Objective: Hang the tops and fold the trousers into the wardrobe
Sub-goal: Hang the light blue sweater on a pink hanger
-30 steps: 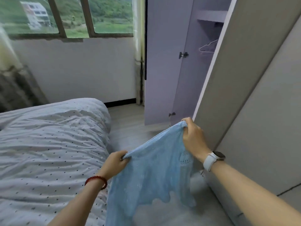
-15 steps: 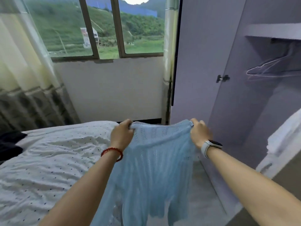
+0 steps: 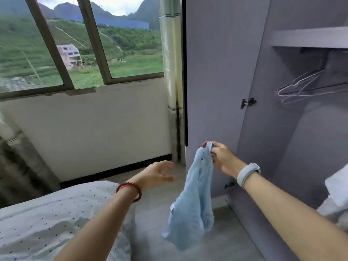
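Pale blue knit top (image 3: pixel 192 200) hangs straight down, long axis vertical, top end bunched in my right hand (image 3: pixel 223 159), which pinches it in front of the open wardrobe (image 3: pixel 282 138). It's an open, lacy weave, gathered into a narrow drape, hem flaring over the floor. My left hand (image 3: pixel 158 173) floats empty beside it, fingers loosely spread. Wire hangers (image 3: pixel 305 87) inside look blurry; can't count them. The wardrobe's right side is cut off.
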